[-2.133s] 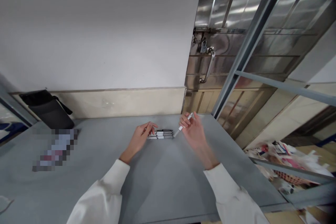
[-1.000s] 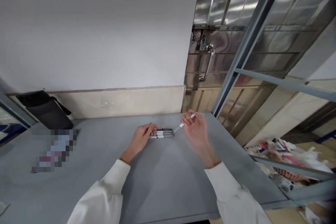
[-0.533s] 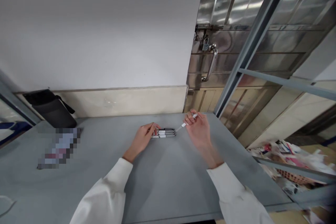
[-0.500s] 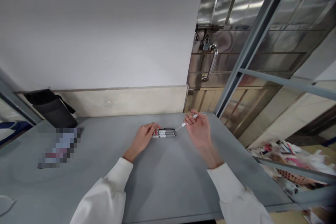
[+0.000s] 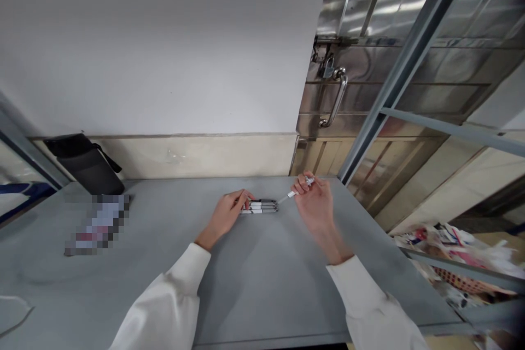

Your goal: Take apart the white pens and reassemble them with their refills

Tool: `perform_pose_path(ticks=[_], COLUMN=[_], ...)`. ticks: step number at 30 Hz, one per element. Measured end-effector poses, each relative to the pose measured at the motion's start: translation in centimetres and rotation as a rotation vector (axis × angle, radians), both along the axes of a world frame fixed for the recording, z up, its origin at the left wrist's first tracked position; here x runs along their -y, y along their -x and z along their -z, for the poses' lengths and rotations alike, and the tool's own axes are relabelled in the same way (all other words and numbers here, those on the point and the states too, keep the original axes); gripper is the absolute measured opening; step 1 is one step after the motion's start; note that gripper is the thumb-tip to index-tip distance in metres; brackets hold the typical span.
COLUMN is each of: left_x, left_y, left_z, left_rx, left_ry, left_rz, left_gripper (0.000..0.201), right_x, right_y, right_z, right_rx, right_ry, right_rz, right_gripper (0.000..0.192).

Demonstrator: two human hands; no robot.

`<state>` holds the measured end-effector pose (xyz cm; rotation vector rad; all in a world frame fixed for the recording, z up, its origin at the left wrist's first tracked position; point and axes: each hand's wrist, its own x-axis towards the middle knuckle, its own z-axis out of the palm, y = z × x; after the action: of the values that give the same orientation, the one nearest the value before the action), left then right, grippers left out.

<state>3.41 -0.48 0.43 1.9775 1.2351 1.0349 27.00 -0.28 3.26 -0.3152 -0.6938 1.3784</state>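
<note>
Several slim pens point(image 5: 264, 208), white and grey with dark parts, lie side by side on the grey table. My left hand point(image 5: 226, 212) is closed on their left ends, and its curled fingers cover those ends. To the right, my right hand point(image 5: 315, 203) is raised a little above the table and turned palm inward. Its bent fingers are closed on another pen point(image 5: 291, 194), white with a thin pale tip. That pen slants down to the left, its tip close to the right ends of the row. My right fingers hide part of it.
A black bottle or case with a strap point(image 5: 88, 167) stands at the back left, with a pixelated flat object point(image 5: 96, 227) before it. Behind the table point(image 5: 262, 295) is a wall. A metal frame post point(image 5: 367, 145) rises at right, near cluttered bags point(image 5: 463, 246).
The whole view has shifted slightly, so the scene sits a little further right. Both hands keep nearly the same pose on the pens.
</note>
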Motion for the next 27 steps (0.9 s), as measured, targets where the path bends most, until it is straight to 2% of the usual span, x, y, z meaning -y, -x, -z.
perform_pose_path(ticks=[20, 27], left_x=[0.02, -0.04], left_y=[0.12, 0.09], left_z=[0.12, 0.31], left_rx=[-0.016, -0.011], left_ry=[-0.003, -0.015], left_rz=[-0.004, 0.006], left_gripper=[0.049, 0.049], right_x=[0.22, -0.17], right_y=[0.07, -0.19], right_z=[-0.25, 0.01], right_rx=[-0.093, -0.016], right_ry=[0.008, 0.009], right_rz=[-0.04, 0.007], right_gripper=[0.018, 0.015])
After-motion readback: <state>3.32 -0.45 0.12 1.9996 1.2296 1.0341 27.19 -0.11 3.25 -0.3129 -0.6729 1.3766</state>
